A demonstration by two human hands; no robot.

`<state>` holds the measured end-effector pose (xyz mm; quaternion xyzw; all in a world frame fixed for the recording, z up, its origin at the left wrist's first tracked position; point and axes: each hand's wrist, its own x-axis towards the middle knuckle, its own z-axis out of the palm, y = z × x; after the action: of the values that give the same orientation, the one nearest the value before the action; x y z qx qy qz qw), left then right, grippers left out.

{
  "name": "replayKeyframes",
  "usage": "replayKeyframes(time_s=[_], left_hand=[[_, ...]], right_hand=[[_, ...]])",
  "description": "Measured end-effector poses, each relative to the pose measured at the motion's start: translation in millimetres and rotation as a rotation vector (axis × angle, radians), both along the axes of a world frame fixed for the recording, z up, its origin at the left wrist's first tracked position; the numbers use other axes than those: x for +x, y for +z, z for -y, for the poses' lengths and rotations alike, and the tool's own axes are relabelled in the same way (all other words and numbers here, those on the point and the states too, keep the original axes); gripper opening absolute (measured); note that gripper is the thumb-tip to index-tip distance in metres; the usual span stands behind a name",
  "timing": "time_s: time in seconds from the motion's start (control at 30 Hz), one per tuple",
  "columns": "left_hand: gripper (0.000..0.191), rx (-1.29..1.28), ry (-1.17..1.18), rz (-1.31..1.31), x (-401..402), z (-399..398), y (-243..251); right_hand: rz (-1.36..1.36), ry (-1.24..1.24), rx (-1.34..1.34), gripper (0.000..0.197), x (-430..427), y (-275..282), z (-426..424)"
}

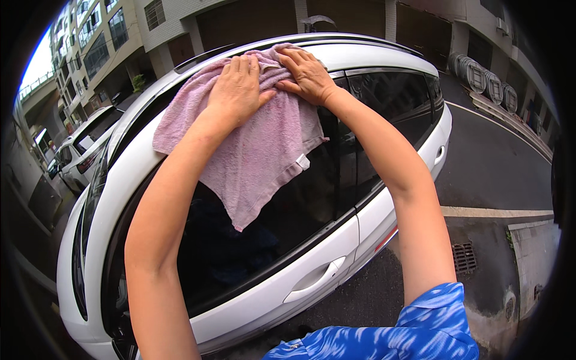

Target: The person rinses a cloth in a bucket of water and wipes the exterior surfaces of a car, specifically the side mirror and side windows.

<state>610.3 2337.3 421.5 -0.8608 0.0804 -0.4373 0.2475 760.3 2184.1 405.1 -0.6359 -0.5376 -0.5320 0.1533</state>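
Observation:
A pink terry towel [265, 144] lies over the roof edge of a white car [360, 56] and hangs down across its dark side window [252, 252]. My left hand [238, 87] rests flat on the towel, fingers pointing towards the roof. Beside it, my right hand [306, 74] presses on a bunched part of the cloth with its fingers bent; whether it grips a fold cannot be told. A small white tag [303, 162] shows at the towel's lower hem. The two hands are apart.
A door handle [315, 280] juts from the car's side below the window. Another white car [85, 148] stands at the left. On the right are a drain grate [464, 258], a low concrete wall [535, 261] and large coils [472, 74] beside the road.

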Motion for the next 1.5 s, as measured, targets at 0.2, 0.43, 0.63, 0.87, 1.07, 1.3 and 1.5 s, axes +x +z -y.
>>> replayKeyframes(time_s=[0.2,0.43,0.63,0.87,1.07,1.3,1.5], left_hand=[[0.074,0.039,-0.027,-0.033,-6.4,6.7,-15.7],[0.085,-0.22,0.05,0.188,-47.9,-44.7,-8.0],[0.086,-0.406,0.377,0.031,-88.2,-98.2,9.9],[0.083,-0.575,0.367,-0.103,-127.1,-138.8,10.9],[0.065,-0.441,0.281,-0.05,-119.0,-142.2,9.8],[0.064,-0.387,0.217,-0.068,-66.1,-116.8,33.8],[0.063,-0.454,0.162,-0.175,-44.4,-102.5,49.7]], right_hand=[[-0.151,-0.004,0.102,0.061,-26.0,-19.2,-1.4],[-0.083,0.154,0.078,0.06,-58.2,6.5,-63.7],[-0.266,-0.036,-0.378,0.066,-99.3,60.4,-132.7],[-0.288,0.153,-0.488,0.065,-121.2,63.9,-171.0],[-0.223,0.283,-0.507,0.073,-90.3,73.5,-154.7],[-0.361,0.12,-0.545,0.09,-43.7,91.7,-120.8],[-0.866,0.247,-0.7,0.078,-13.3,111.4,-102.4]])
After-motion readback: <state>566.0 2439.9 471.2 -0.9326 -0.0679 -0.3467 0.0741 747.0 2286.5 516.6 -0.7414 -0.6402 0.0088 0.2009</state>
